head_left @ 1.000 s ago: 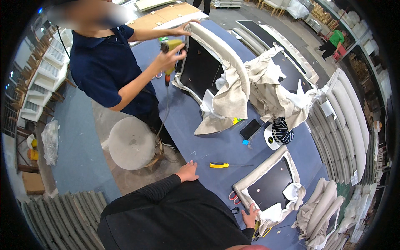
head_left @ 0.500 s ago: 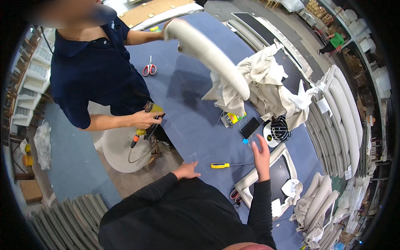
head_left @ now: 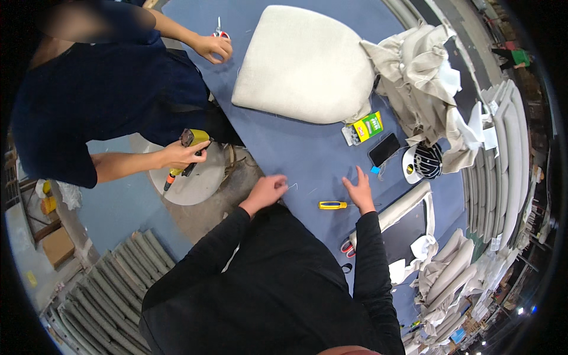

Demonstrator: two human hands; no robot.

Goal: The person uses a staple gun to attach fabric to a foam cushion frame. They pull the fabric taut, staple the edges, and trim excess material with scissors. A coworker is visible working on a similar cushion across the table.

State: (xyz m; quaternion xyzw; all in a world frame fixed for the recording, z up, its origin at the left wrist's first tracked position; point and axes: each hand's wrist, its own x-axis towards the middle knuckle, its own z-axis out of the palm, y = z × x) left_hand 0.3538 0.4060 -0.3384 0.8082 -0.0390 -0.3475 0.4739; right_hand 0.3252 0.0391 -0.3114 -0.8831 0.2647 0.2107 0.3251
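Note:
My left hand [head_left: 267, 194] is at the near edge of the blue-grey table [head_left: 266, 139]. Its fingers are curled together beside a loose white thread [head_left: 293, 186]; whether they pinch anything is hidden. My right hand [head_left: 359, 193] hovers over the table with fingers spread, holding nothing. Beneath and beside it lies a screwdriver [head_left: 332, 205] with a yellow handle. Ahead of both hands, a beige fabric-covered seat cushion [head_left: 305, 65] lies flat. At left, a co-worker's one hand grips a yellow-and-black staple gun [head_left: 194, 142]; the other is by the table's far left edge.
Beyond my right hand are a yellow-green box [head_left: 364, 129], a phone [head_left: 384, 149] and a patterned cap [head_left: 427, 161]. Loose beige fabric [head_left: 414, 83] heaps at right, near a padded frame [head_left: 408, 222]. Red-handled scissors [head_left: 220, 34] lie at the far left.
The cushion has gone from the co-worker's raised hand to the table, and that hand has let go. My left hand's fingers have curled in by the thread. My view has shifted.

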